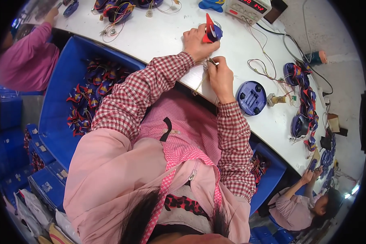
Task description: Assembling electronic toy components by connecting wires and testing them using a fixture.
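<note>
A red and purple plastic toy part (210, 34), with a pointed red tip, is gripped in my left hand (196, 44) above the white table. My right hand (221, 80), just nearer to me, pinches the end of some thin wires (211, 61); its small tip is hard to make out. Those wires run toward my left hand and hang over the table's front edge. To the right of my right hand lies a round purple base (251, 98) with a battery compartment facing up. Beside it sits a small metal and brass-coloured piece (275, 99).
Blue bins of red and purple parts stand at my left (49, 122) and right (268, 183). A power supply (248, 9) with trailing wires sits at the back. Wired toy parts (301, 126) line the table's right side. Co-workers sit at far left (28, 61) and lower right (293, 207).
</note>
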Motion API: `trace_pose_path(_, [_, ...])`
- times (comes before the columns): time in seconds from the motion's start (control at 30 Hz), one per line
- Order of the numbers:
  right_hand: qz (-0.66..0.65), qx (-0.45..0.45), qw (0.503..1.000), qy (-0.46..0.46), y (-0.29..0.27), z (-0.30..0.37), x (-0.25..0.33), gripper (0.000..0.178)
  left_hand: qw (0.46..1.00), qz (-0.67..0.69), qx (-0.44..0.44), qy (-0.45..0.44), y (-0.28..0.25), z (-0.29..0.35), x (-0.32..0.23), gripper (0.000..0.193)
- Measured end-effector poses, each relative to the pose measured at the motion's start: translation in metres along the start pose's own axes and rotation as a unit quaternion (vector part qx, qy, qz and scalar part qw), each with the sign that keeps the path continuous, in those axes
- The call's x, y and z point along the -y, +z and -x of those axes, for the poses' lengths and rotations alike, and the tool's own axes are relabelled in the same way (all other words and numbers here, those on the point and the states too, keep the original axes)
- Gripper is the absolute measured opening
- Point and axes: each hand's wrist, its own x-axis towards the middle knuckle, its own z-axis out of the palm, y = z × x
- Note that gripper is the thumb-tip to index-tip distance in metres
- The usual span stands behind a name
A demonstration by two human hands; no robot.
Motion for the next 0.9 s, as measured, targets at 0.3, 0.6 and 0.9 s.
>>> trace_pose_path(0.3, [-0.47, 0.017, 0.875, 0.118, -0.04, 0.025, -0.025, 0.025, 0.836, 0.485, 0.194, -0.17, -0.024, 0.031, -0.047, 0.057])
trace_pose_path(0.6, [-0.394, -0.129, 0.91, 0.008, -0.103, 0.07, -0.066, 0.021, 0.776, 0.518, 0.336, -0.127, -0.024, 0.054, -0.081, 0.063])
trace_pose_path(0.9, [0.089, -0.234, 0.967, -0.042, -0.113, 0.068, -0.109, 0.024, 0.787, 0.479, 0.384, -0.07, 0.038, 0.068, -0.105, 0.051])
